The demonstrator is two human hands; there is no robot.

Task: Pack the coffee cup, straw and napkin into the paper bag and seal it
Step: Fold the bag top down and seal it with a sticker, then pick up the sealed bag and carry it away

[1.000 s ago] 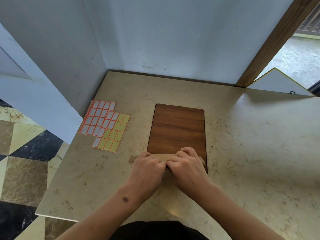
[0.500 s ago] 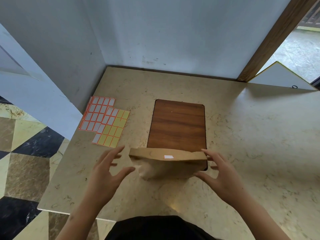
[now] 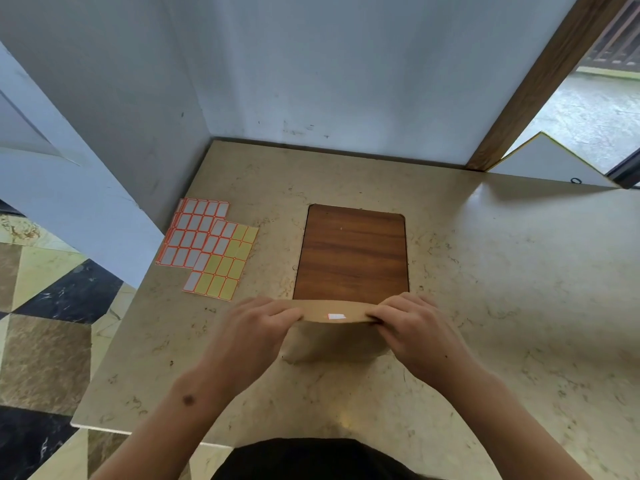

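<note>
both hands pinch the folded top of the paper bag (image 3: 332,336) at the table's (image 3: 485,306) near edge: left hand (image 3: 258,327), right hand (image 3: 414,323). thin paper likely creases easily; the stiffer fold by the sticker (image 3: 336,316) looks the safest hold.

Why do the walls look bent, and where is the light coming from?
Head view: the wide-angle lens bows the wall edges and doorframe; daylight enters from the doorway at upper right, leaving sheen on the marble table; the paper bag shades its near side.
</note>
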